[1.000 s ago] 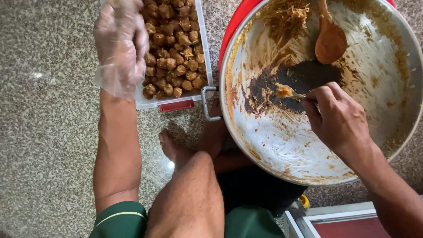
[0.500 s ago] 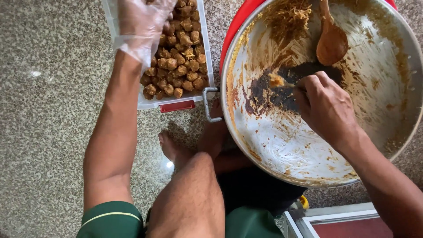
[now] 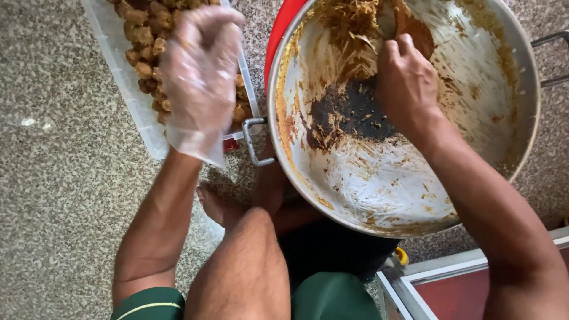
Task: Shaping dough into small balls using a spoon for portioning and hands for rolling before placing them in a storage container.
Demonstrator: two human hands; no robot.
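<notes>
Head view, looking down over bare knees toward a speckled stone floor [image 3: 53, 195]. Landmark: large round metal pan [image 3: 474, 178], tilted and resting over a red basin rim [image 3: 281, 29], with one metal handle [image 3: 252, 142] at its left edge.

Inside the pan: mostly scraped clean, pale metal streaked with brown residue; a dark burnt patch [image 3: 349, 115] near the middle; a heap of brown shredded mixture [image 3: 347, 26] at the far wall; a wooden spoon [image 3: 418, 29] lying against the far wall, just beside the heap.

Right hand [image 3: 409, 86], bare: inside the pan, above the burnt patch, fingers curled shut and pressed against the shredded mixture beside the spoon; whatever was pinched in the fingers hidden from the camera, so not told.

Left of the pan: clear plastic tray [image 3: 118, 71] on the floor, close to the pan's handle, filled with small brown fried pieces [image 3: 142, 53] packed closely together.

Left hand [image 3: 198, 74], in a thin clear disposable glove: raised above the tray, fingers bent loosely inward; contents of the fist, if any, not discernible.

Near side of the pan: a bare foot [image 3: 216, 204] on the floor beneath the handle.
</notes>
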